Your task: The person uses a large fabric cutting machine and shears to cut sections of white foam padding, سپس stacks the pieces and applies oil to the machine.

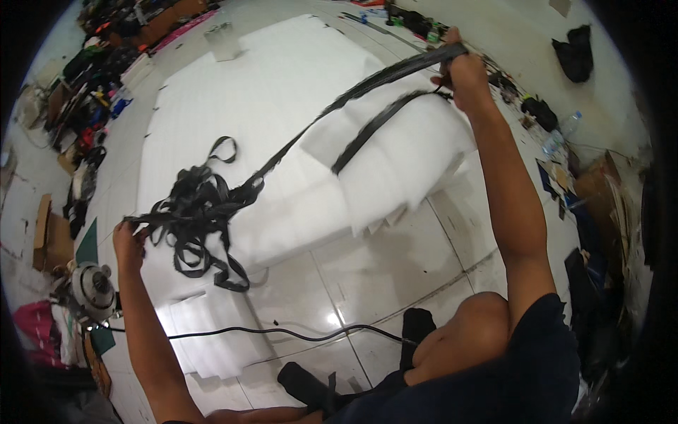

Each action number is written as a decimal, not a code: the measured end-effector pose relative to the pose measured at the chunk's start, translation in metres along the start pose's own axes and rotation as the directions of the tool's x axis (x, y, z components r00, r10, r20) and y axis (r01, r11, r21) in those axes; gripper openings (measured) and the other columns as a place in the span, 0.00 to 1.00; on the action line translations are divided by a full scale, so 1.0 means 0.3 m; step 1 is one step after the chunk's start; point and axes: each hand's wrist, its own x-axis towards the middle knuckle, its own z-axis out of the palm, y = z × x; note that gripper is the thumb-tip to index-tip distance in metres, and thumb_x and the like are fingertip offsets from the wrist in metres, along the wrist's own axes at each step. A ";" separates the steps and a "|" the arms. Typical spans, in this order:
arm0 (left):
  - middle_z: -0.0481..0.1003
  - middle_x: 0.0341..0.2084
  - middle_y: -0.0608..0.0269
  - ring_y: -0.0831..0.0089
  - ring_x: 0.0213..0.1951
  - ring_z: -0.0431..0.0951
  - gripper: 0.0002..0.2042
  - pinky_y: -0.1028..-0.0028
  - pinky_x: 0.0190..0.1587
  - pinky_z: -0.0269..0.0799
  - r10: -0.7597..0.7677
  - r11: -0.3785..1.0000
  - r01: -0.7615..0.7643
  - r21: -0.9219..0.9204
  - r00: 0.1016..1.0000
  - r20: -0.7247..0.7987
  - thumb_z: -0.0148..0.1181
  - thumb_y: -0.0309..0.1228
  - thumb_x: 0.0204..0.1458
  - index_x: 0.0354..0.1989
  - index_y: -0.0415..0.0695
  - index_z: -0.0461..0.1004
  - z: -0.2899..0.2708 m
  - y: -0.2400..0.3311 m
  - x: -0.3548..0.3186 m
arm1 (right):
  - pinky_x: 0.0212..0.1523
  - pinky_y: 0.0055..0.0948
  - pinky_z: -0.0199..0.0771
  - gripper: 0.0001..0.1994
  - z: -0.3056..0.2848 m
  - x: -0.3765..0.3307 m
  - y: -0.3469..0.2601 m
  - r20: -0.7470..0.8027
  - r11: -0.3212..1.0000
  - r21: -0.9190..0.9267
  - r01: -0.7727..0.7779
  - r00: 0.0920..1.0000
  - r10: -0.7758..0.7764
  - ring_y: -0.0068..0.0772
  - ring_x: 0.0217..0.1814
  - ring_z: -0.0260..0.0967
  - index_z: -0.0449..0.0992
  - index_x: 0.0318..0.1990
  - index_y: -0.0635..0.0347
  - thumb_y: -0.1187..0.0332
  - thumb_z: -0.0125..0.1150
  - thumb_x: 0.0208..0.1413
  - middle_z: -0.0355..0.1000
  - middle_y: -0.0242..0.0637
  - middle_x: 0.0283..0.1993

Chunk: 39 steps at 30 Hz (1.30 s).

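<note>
Black strips (201, 201) stretched between two hands over white sheeting (247, 106).

Tangle lies on the sheeting, left of centre; left hand (131, 244) pinches strip at its left edge, right hand (462, 74) closed round the raised far end. Another length slants across the folded sheeting. Nearer the body, black cable (296, 334) runs above tiled floor (381, 283); round metal device (93, 286) beside the left forearm.

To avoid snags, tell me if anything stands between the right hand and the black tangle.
Nothing visible does: the strap runs from the right hand over the white foam to the tangle, with nothing lying across it. The left hand is at the tangle's left edge, also unobstructed.
</note>
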 end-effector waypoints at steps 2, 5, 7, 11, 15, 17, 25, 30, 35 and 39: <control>0.75 0.31 0.60 0.74 0.26 0.74 0.09 0.79 0.24 0.66 -0.026 0.994 0.035 -0.103 0.996 0.082 0.49 0.31 0.59 0.40 0.38 0.70 -0.141 -0.096 0.164 | 0.19 0.23 0.60 0.24 -0.074 0.021 -0.053 -0.081 0.991 0.134 0.006 0.997 0.005 0.18 0.20 0.53 0.71 0.30 0.55 0.43 0.51 0.63 0.59 0.24 0.22; 0.75 0.35 0.57 0.70 0.33 0.77 0.09 0.77 0.30 0.72 -0.076 0.986 0.075 -0.148 0.997 0.003 0.50 0.31 0.59 0.40 0.38 0.72 0.057 -0.179 0.095 | 0.19 0.23 0.56 0.20 -0.285 0.012 -0.149 -0.127 0.980 0.124 0.154 0.982 -0.139 0.17 0.20 0.53 0.73 0.32 0.55 0.46 0.52 0.64 0.61 0.23 0.23; 0.75 0.36 0.56 0.68 0.36 0.77 0.10 0.74 0.38 0.75 -0.086 0.982 0.100 -0.158 0.992 0.094 0.51 0.32 0.58 0.43 0.39 0.71 -0.012 -0.247 0.173 | 0.18 0.23 0.53 0.18 -0.421 0.001 -0.206 -0.069 0.945 0.091 0.313 0.949 -0.308 0.17 0.21 0.53 0.73 0.33 0.54 0.49 0.53 0.64 0.63 0.23 0.24; 0.75 0.35 0.58 0.70 0.35 0.76 0.16 0.72 0.38 0.74 -0.131 0.988 0.137 -0.070 0.988 0.085 0.57 0.36 0.56 0.49 0.40 0.71 0.118 -0.357 0.165 | 0.42 0.22 0.66 0.08 -0.656 0.043 -0.233 0.163 0.727 -0.112 0.677 0.735 -0.659 0.22 0.37 0.63 0.70 0.34 0.61 0.83 0.44 0.60 0.66 0.29 0.34; 0.73 0.29 0.63 0.73 0.26 0.71 0.19 0.74 0.30 0.67 -0.114 0.811 -0.080 0.580 0.950 0.291 0.57 0.38 0.54 0.50 0.40 0.69 0.111 -0.294 0.124 | 0.52 0.30 0.71 0.17 -0.661 -0.257 -0.219 0.356 0.380 -0.699 0.606 0.756 -0.550 0.32 0.45 0.74 0.75 0.40 0.64 0.88 0.46 0.44 0.78 0.39 0.41; 0.73 0.28 0.62 0.71 0.25 0.71 0.22 0.74 0.30 0.67 -0.205 0.645 -0.259 0.719 0.848 0.489 0.61 0.32 0.46 0.49 0.40 0.67 0.184 -0.276 0.058 | 0.47 0.32 0.73 0.18 -0.681 -0.395 -0.088 0.422 0.295 -0.835 0.464 0.885 -0.197 0.41 0.45 0.74 0.77 0.42 0.57 0.82 0.56 0.40 0.76 0.39 0.40; 0.71 0.44 0.50 0.57 0.43 0.73 0.29 0.64 0.48 0.69 0.068 0.265 -0.746 0.610 0.646 0.760 0.65 0.23 0.40 0.55 0.39 0.64 0.324 -0.207 -0.055 | 0.48 0.41 0.67 0.14 -0.716 -0.714 0.415 0.598 0.370 -0.754 0.543 0.800 0.043 0.43 0.44 0.69 0.74 0.39 0.53 0.61 0.67 0.46 0.71 0.37 0.41; 0.69 0.51 0.54 0.62 0.47 0.70 0.24 0.67 0.49 0.67 0.072 0.490 -0.775 0.398 0.491 0.868 0.59 0.20 0.47 0.56 0.39 0.65 0.589 -0.021 -0.318 | 0.62 0.44 0.60 0.31 -0.768 -0.676 0.265 0.575 0.549 -0.689 0.473 0.818 0.015 0.47 0.59 0.63 0.70 0.57 0.56 0.60 0.70 0.42 0.68 0.43 0.54; 0.70 0.51 0.54 0.64 0.46 0.71 0.24 0.67 0.46 0.69 -0.063 0.522 -0.731 0.439 0.481 0.875 0.58 0.21 0.50 0.58 0.40 0.65 0.676 -0.053 -0.383 | 0.65 0.59 0.53 0.46 -1.177 -0.528 0.169 -0.004 -0.212 -0.977 -0.011 0.999 -0.034 0.56 0.71 0.51 0.65 0.64 0.48 0.36 0.69 0.38 0.55 0.52 0.69; 0.71 0.45 0.54 0.64 0.42 0.73 0.23 0.68 0.43 0.71 -0.080 0.553 -0.732 0.399 0.430 0.899 0.60 0.21 0.49 0.56 0.38 0.66 0.569 -0.259 -0.241 | 0.66 0.67 0.47 0.50 -1.227 -0.536 0.208 -0.195 -0.136 -0.976 -0.171 0.962 0.192 0.69 0.74 0.40 0.56 0.70 0.39 0.30 0.65 0.38 0.42 0.59 0.73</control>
